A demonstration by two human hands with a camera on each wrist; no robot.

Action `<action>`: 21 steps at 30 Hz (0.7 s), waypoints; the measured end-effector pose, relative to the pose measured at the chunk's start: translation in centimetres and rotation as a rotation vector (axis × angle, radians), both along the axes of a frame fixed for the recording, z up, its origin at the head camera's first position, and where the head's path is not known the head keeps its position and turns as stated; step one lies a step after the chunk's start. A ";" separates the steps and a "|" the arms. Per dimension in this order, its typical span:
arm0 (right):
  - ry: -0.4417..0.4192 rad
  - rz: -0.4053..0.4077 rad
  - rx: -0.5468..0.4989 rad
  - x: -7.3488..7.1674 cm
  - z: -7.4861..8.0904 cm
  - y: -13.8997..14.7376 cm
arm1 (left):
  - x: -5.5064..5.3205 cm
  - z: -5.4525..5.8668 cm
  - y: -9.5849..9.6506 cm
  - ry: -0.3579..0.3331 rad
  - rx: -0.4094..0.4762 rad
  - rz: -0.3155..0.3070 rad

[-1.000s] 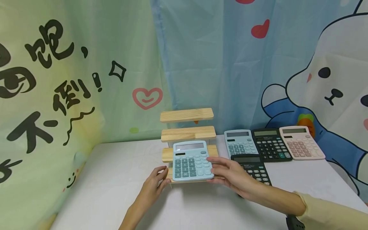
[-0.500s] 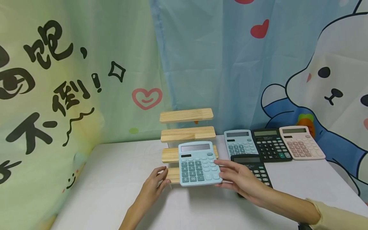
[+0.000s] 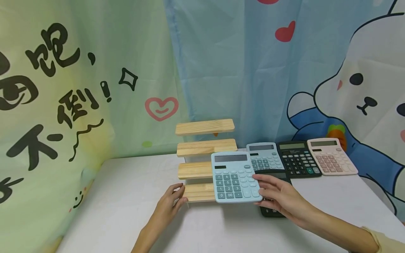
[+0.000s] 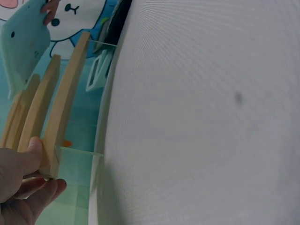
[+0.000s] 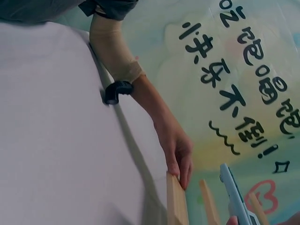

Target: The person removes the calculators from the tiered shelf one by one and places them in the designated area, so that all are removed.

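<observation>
My right hand [image 3: 281,196] holds a light blue calculator [image 3: 237,175] by its right edge, keys and screen facing me. The calculator is raised in front of the right part of a four-tier wooden display rack [image 3: 196,171] and hides the right ends of its lower slats. With thumb above and fingers below, my left hand [image 4: 23,178] pinches the left end of the rack's lowest slat [image 4: 65,108]. Clear side panels [image 4: 70,187] carry the slats. From the right wrist, the calculator [image 5: 233,194] appears nearly edge-on, beside the slats.
Right of the rack lie another light blue calculator [image 3: 265,158], a black one [image 3: 299,160] and a pink one [image 3: 332,158]. In front of these, a second black calculator [image 3: 272,212] is partly covered by my right hand. Printed curtains [image 3: 215,70] hang behind the white table [image 3: 133,189].
My right hand has moved the light blue calculator rightward off the front of the rack's lower slats, drawing it a little nearer. The left hand stays at the slat's end.
</observation>
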State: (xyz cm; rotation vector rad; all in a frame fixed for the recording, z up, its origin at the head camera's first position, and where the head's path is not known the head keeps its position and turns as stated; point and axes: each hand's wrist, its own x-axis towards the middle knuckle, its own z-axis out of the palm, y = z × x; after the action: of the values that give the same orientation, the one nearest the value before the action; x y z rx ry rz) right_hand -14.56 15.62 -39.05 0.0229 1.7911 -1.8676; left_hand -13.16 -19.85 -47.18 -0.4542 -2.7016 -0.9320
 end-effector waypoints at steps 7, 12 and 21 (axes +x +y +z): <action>-0.005 -0.053 0.021 -0.7 -0.5 4.3 | 0.1 0.0 0.0 0.005 -0.010 -0.009; -0.002 -0.114 -0.028 -1.1 -1.2 7.8 | 0.0 0.0 0.1 0.005 -0.015 -0.010; 0.007 -0.155 -0.104 -1.3 -2.4 11.7 | 0.1 0.0 0.0 -0.015 -0.011 -0.003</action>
State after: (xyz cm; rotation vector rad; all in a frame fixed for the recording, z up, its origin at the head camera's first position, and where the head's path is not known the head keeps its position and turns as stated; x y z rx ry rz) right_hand -15.84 27.28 -41.42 0.1213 1.7378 -2.0694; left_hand -13.09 -19.81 -47.22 -0.4556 -2.7218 -0.9258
